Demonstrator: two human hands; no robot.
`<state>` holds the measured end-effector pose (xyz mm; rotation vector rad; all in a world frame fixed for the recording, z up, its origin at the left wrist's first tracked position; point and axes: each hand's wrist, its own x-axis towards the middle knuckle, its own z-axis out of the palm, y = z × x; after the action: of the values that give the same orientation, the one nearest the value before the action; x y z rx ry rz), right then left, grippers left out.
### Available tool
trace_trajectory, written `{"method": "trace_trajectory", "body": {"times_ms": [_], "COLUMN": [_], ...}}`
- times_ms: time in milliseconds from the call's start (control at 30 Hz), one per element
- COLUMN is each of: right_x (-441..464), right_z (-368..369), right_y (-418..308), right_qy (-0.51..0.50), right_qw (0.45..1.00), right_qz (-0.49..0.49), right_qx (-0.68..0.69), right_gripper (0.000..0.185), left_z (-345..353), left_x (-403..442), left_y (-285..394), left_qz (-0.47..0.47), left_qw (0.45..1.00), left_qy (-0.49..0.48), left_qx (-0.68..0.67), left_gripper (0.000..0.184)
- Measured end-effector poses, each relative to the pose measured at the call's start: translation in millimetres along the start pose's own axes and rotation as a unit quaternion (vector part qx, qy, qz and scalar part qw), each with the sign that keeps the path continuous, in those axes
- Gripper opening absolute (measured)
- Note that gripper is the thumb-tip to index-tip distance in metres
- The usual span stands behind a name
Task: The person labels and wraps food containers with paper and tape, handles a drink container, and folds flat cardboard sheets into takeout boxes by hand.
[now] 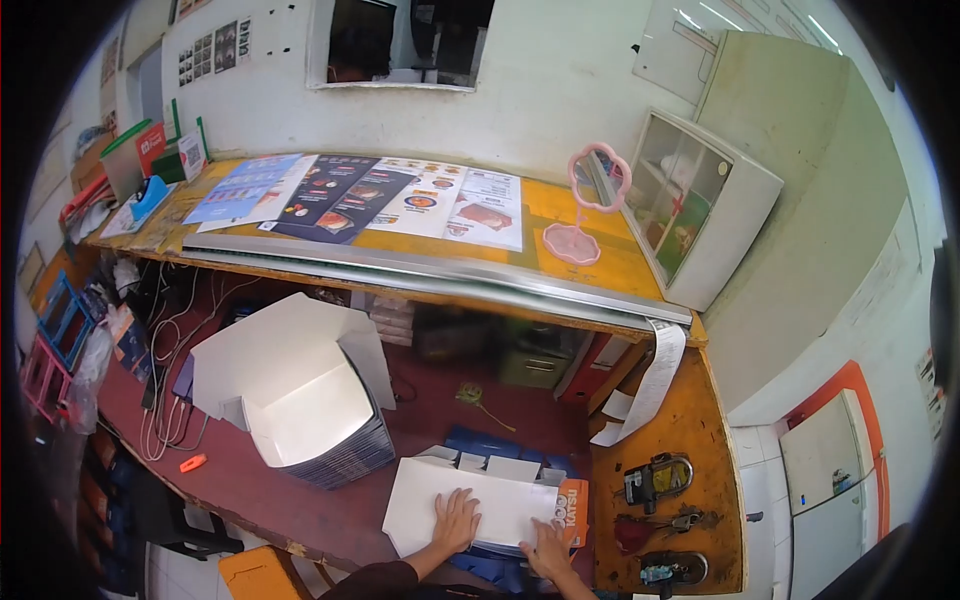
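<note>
White flat card carton (450, 500) lies on the near part of the maroon desk (300, 510), right of ctr, w/ flaps up along its far edge. Left hand (457, 520) is palm-down on it, fingers spread apart & flat, not clamped on anything. Right hand (547, 550) is at the carton's near edge, farther right, thumb apart from fingers, touching the card. Orange panel (575, 512) w/ "KATSU" in white shows at the right end; blue cartons (500, 572) stick out underneath, near & far sides. Left of the carton, a tall stack of nested boxes (340, 440), white inside, top one open. Small orange item (193, 463) & white cables (160, 400) farther left. Green item w/ thin cord (468, 393) btwn stack & the far green box (532, 367). Right: wooden ledge (715, 450) w/ 2 padlocks (657, 483), keys (686, 521) & a paper strip (660, 380) hanging at its far end. Far counter: printed menu sheets (400, 200), pink mirror (600, 178) at right.
</note>
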<state>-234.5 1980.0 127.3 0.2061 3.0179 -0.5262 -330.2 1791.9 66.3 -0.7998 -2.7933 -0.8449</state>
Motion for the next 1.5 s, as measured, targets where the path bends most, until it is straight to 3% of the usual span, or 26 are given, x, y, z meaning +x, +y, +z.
{"method": "trace_trajectory", "body": {"times_ms": [67,133,200,233,267,333,400,467,500,533,600,633,667,767,867,933,1000,1067,1133,1300,1367,1500], "right_x": [-8.5,-18.2,-12.0,-4.1,-4.8,1.3,5.0,7.3,9.3,7.8,11.1,13.6,14.2,13.3,13.2,11.6,15.2,15.3,20.5,9.5,-1.9,-11.6], "right_z": [-23.7,-15.3,28.9,41.5,49.1,26.4,-3.5,-26.2,-29.5,-29.4,-32.8,-28.7,-19.2,7.3,28.4,24.0,29.8,41.4,38.8,32.1,36.9,42.6], "right_y": [-21.4,-45.6,-41.1,-40.0,-33.2,-34.7,-39.8,-44.2,-43.5,-44.9,-47.1,-44.1,-37.0,-20.5,-11.0,-16.1,-14.6,-7.0,-8.4,-15.4,-17.5,-21.4], "right_qy": [-0.153,-0.114,-0.146,-0.117,-0.118,-0.151,-0.130,-0.127,-0.124,-0.123,-0.140,-0.140,-0.141,-0.153,-0.138,-0.130,-0.139,-0.109,-0.126,-0.116,-0.068,-0.043], "right_qw": [0.987,0.987,0.976,0.979,0.979,0.985,0.988,0.985,0.982,0.982,0.979,0.979,0.977,0.974,0.977,0.979,0.979,0.978,0.978,0.978,0.985,0.990], "right_qz": [-0.054,-0.102,-0.126,-0.122,-0.125,-0.079,-0.089,-0.115,-0.138,-0.138,-0.144,-0.146,-0.158,-0.167,-0.161,-0.152,-0.142,-0.169,-0.159,-0.169,-0.156,-0.132], "right_qx": [-0.022,-0.045,-0.105,-0.110,-0.107,-0.004,0.001,0.018,0.024,0.025,0.012,0.011,0.007,0.009,0.032,0.039,0.034,0.054,0.045,0.027,0.023,0.025], "right_gripper": [0.071,0.078,0.065,0.043,0.043,0.030,0.023,0.026,0.028,0.028,0.029,0.029,0.033,0.038,0.031,0.030,0.028,0.027,0.027,0.026,0.025,0.024], "left_z": [2.2,-2.9,-11.6,-19.0,-27.2,-56.4,-86.9,-114.5,-113.1,-103.2,-79.8,-77.1,-73.2,-54.0,-36.4,-49.3,-45.1,-32.4,-25.4,-43.4,-42.5,-42.0], "left_x": [0.8,-2.6,-11.7,-18.4,-26.5,-54.4,-70.6,-72.7,-66.4,-65.1,-55.7,-42.2,-29.1,8.2,21.6,24.8,21.2,33.6,39.4,27.2,19.5,10.4], "left_y": [0.4,1.0,0.5,1.1,1.8,-4.2,-12.7,-19.6,-22.2,-30.4,-48.4,-52.3,-54.6,-65.0,-59.7,-48.3,-54.7,-60.4,-55.6,-55.4,-61.4,-69.1], "left_qz": [-0.016,0.000,0.015,0.024,0.032,-0.012,-0.052,0.173,0.189,0.189,0.151,0.104,0.102,-0.050,-0.062,-0.080,0.061,0.048,0.042,0.053,0.057,0.069], "left_qw": [0.999,1.000,0.998,0.993,0.986,0.977,0.962,0.982,0.981,0.981,0.986,0.990,0.990,0.954,0.953,0.933,0.988,0.987,0.991,0.996,0.996,0.989], "left_qy": [0.013,0.011,0.005,-0.005,-0.014,-0.050,-0.083,-0.079,-0.035,-0.036,-0.066,-0.094,-0.093,-0.288,-0.295,-0.352,-0.138,-0.143,-0.045,-0.031,-0.031,-0.059], "left_qx": [0.025,-0.019,-0.059,-0.113,-0.166,-0.209,-0.254,0.011,0.022,0.023,0.011,-0.014,-0.015,-0.064,-0.041,-0.013,0.034,0.063,0.120,0.066,-0.062,-0.115], "left_gripper": [0.034,0.037,0.040,0.043,0.046,0.049,0.052,0.057,0.045,0.045,0.040,0.053,0.053,0.065,0.061,0.055,0.052,0.054,0.057,0.056,0.049,0.039]}}
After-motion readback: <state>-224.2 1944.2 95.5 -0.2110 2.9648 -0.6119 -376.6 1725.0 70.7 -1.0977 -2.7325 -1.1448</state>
